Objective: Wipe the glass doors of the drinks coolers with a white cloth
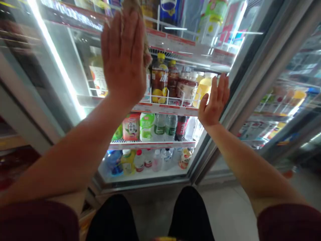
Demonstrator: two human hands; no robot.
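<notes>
Many drink bottles [160,78] on cooler shelves [173,109], left hand [124,63] over a cloth [131,4], fingers [115,38] together, right hand [212,105], fingers [220,88] slightly spread

Both our arms [72,147] stretch forward. Our left hand [124,63] is raised flat, fingers together, pointing up; our right hand [214,100] sits lower, thumb apart.

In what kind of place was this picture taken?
Probably a shop: a lit cooler holds bottled drinks, with label strips below them, and more stocked shelves show at right.
</notes>
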